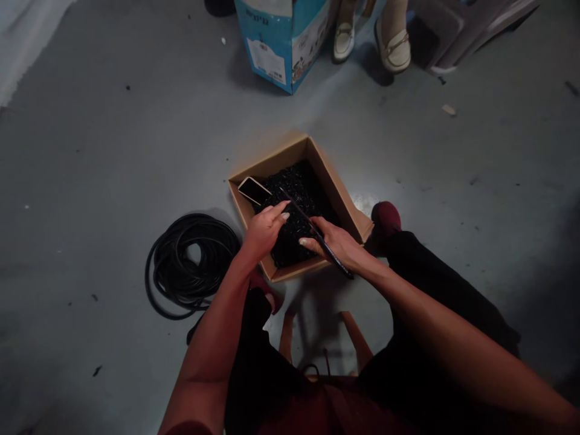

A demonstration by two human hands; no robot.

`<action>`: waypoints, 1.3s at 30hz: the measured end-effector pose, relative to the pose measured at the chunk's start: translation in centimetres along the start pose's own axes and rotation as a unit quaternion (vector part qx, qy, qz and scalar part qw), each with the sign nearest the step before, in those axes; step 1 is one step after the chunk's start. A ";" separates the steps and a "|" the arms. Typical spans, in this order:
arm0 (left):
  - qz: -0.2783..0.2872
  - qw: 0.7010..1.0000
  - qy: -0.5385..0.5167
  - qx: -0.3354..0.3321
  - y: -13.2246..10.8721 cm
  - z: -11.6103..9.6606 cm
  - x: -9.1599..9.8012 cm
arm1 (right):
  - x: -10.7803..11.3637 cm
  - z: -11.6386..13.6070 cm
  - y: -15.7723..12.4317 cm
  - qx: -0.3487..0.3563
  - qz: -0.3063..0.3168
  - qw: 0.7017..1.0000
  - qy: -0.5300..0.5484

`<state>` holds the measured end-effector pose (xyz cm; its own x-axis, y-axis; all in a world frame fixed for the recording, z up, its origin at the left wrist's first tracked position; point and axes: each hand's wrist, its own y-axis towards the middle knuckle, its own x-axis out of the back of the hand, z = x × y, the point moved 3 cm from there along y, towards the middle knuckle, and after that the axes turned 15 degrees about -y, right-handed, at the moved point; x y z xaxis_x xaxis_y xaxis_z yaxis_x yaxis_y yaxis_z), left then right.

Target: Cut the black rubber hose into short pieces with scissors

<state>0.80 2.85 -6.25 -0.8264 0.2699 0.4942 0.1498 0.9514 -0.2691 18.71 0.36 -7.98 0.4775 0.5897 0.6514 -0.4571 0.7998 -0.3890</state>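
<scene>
An open cardboard box sits on the floor in front of me, filled with several small black pieces. A phone leans in the box's left corner. My left hand reaches into the box with its fingers curled over the black pieces; what it holds, if anything, is hidden. My right hand is closed on a thin black cable piece that runs diagonally across the box from upper left to lower right.
A coil of black cable lies on the grey floor left of the box. Behind stand a blue carton, another person's feet in white shoes and a plastic stool. My dark-trousered legs flank a wooden stool.
</scene>
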 end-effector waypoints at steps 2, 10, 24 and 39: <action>0.009 1.000 -0.002 0.000 0.0 -0.1 -0.2 | -0.1 -0.1 0.0 0.003 -0.004 1.000 0.002; 0.039 0.999 0.008 -0.002 0.0 -0.3 -0.4 | -0.3 -0.4 -0.1 0.013 -0.002 1.000 -0.008; 0.044 0.999 -0.006 0.000 0.0 -0.2 -0.5 | -0.4 -0.6 0.1 -0.015 -0.009 0.999 -0.026; 0.059 0.997 -0.030 0.027 -0.2 0.0 -0.5 | -0.2 -0.5 -0.1 -0.035 0.011 0.999 -0.023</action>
<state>1.18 2.49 -6.45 -0.8359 0.3687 0.4066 0.2199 0.9037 -0.3674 19.07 0.18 -8.42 0.4327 0.6025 0.6706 -0.4133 0.7937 -0.4464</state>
